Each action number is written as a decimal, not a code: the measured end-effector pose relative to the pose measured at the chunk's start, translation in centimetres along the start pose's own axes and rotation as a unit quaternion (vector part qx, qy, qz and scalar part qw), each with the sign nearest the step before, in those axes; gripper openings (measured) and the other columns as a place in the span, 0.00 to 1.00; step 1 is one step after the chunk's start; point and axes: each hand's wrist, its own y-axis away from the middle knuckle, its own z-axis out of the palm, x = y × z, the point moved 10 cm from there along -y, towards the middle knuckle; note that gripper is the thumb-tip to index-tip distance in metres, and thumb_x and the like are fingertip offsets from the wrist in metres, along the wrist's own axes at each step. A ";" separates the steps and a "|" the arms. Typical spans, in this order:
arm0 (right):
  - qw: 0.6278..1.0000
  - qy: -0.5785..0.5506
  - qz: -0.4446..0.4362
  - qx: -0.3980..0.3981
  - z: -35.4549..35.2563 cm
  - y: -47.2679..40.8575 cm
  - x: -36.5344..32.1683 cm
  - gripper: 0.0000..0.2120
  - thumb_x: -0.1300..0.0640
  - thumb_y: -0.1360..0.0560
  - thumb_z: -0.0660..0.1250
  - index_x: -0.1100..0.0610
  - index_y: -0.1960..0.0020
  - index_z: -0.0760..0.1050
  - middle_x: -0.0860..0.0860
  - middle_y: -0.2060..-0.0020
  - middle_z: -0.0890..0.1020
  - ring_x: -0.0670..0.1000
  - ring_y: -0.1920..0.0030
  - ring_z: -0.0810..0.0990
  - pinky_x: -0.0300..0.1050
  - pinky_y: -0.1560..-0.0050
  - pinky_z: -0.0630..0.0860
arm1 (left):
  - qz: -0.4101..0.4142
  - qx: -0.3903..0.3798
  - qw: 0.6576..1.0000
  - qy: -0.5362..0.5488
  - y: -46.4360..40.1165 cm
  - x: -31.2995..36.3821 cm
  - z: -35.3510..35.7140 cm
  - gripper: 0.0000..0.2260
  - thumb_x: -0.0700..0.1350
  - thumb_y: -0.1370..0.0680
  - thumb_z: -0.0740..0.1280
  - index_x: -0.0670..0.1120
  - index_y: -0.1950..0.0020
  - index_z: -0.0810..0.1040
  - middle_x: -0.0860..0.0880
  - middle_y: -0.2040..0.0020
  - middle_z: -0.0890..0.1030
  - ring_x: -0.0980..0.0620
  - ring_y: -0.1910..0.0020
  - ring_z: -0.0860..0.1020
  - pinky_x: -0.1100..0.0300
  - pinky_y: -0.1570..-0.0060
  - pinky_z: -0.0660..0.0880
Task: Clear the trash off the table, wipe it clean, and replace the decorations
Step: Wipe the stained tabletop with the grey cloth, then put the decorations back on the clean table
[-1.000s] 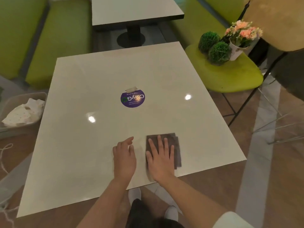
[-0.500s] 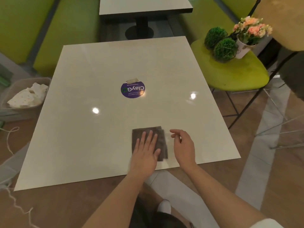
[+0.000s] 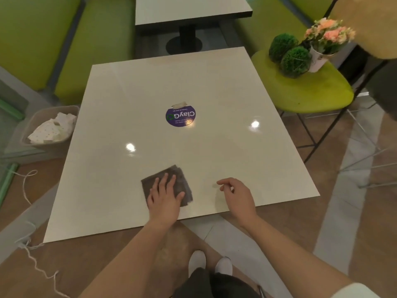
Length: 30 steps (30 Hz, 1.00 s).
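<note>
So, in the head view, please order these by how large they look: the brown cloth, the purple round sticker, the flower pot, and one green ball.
1. Brown cloth, clearly largest, though nearest the camera.
2. Flower pot with its bouquet.
3. Purple round sticker and green ball: these look alike, so I do not rank them.

Near part of brown cloth [image 3: 171,179] hidden beneath left hand [image 3: 164,200]; covered portion cannot be assessed. Small print on purple sticker [image 3: 180,116] too small and inverted to read. Bin [image 3: 43,117] beside table partly concealed by table edge [image 3: 71,155]; crumpled white contents indistinct. Second table [image 3: 191,9] cut off by top frame edge. Flower pot [image 3: 318,60] base partly masked by green ball [image 3: 295,61]. Tan surface [image 3: 369,24] at upper right truncated, identity undetermined. Both forearms cut off at bottom edge. Shoes partly hidden by dark clothing.
</note>
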 end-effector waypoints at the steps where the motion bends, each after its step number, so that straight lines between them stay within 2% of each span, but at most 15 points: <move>1: 1.000 0.004 0.004 0.007 -0.3 0.2 0.0 0.14 0.57 0.21 0.57 0.43 0.49 0.79 0.40 0.52 0.80 0.41 0.53 0.76 0.39 0.57 0.71 | 0.015 -0.004 1.000 0.001 0.1 1.2 0.1 0.26 0.59 0.19 0.55 0.56 0.22 0.53 0.54 0.21 0.50 0.50 0.22 0.46 0.50 0.26 0.51; 5: 0.998 0.038 0.034 0.040 -2.2 0.6 0.6 0.14 0.57 0.21 0.57 0.44 0.47 0.79 0.39 0.50 0.79 0.42 0.51 0.77 0.39 0.57 0.70 | 0.070 -0.016 0.997 0.002 0.6 5.8 0.2 0.23 0.58 0.21 0.61 0.59 0.26 0.62 0.56 0.25 0.58 0.49 0.27 0.55 0.49 0.33 0.60; 8: 0.996 0.053 0.057 0.051 -2.9 1.2 1.2 0.14 0.56 0.21 0.57 0.44 0.47 0.79 0.39 0.52 0.79 0.42 0.53 0.77 0.39 0.58 0.71 | 0.104 -0.004 0.994 -0.042 0.8 7.7 0.1 0.17 0.58 0.21 0.61 0.58 0.33 0.69 0.56 0.31 0.65 0.48 0.33 0.62 0.50 0.44 0.66; 11: 0.992 0.048 0.086 0.073 -3.9 2.1 2.0 0.14 0.56 0.21 0.56 0.43 0.49 0.78 0.39 0.55 0.80 0.43 0.55 0.78 0.44 0.53 0.76 | 0.135 0.000 0.989 -0.060 0.3 9.1 0.2 0.12 0.58 0.20 0.60 0.57 0.38 0.71 0.55 0.35 0.67 0.48 0.37 0.64 0.52 0.51 0.68; 14: 0.987 0.034 0.117 0.102 -5.5 3.5 3.2 0.13 0.56 0.21 0.57 0.44 0.48 0.78 0.40 0.58 0.78 0.44 0.57 0.78 0.44 0.55 0.76 | 0.171 -0.040 0.984 -0.023 -0.2 11.3 0.6 0.10 0.56 0.21 0.63 0.57 0.41 0.73 0.55 0.39 0.69 0.49 0.38 0.65 0.50 0.50 0.73; 16: 0.988 0.026 0.125 0.090 -5.5 3.7 3.6 0.13 0.57 0.22 0.57 0.45 0.47 0.78 0.40 0.57 0.78 0.44 0.59 0.77 0.42 0.56 0.74 | 0.170 -0.079 0.982 0.009 -0.3 12.2 1.5 0.10 0.55 0.21 0.64 0.56 0.41 0.74 0.54 0.39 0.69 0.48 0.39 0.66 0.50 0.50 0.73; 23: 0.980 -0.009 0.147 0.132 -8.9 5.0 5.3 0.12 0.56 0.24 0.60 0.44 0.49 0.79 0.43 0.52 0.80 0.45 0.53 0.79 0.46 0.48 0.77 | 0.264 -0.133 0.955 0.023 1.3 17.1 3.2 0.11 0.51 0.23 0.68 0.53 0.41 0.75 0.49 0.42 0.71 0.45 0.42 0.69 0.53 0.44 0.71; 26: 0.977 -0.013 0.165 0.136 -10.4 4.4 6.5 0.11 0.57 0.25 0.61 0.44 0.50 0.79 0.45 0.49 0.81 0.46 0.51 0.79 0.44 0.48 0.76 | 0.259 -0.169 0.948 0.068 1.0 19.0 3.9 0.11 0.51 0.24 0.70 0.51 0.43 0.77 0.48 0.45 0.75 0.46 0.45 0.75 0.54 0.42 0.72; 28: 0.979 -0.016 0.169 0.115 -10.8 3.6 7.0 0.11 0.56 0.25 0.64 0.48 0.45 0.79 0.47 0.47 0.81 0.45 0.50 0.78 0.40 0.49 0.74 | 0.243 -0.185 0.946 0.106 0.8 20.5 4.3 0.11 0.50 0.24 0.70 0.49 0.44 0.78 0.48 0.46 0.77 0.47 0.47 0.78 0.54 0.43 0.73; 30: 0.981 -0.018 0.170 0.089 -11.1 2.6 7.3 0.15 0.53 0.25 0.67 0.52 0.39 0.79 0.48 0.46 0.80 0.46 0.48 0.77 0.38 0.49 0.71 | 0.226 -0.198 0.944 0.137 0.5 21.8 4.9 0.10 0.49 0.24 0.69 0.48 0.45 0.77 0.48 0.47 0.79 0.48 0.48 0.79 0.53 0.44 0.74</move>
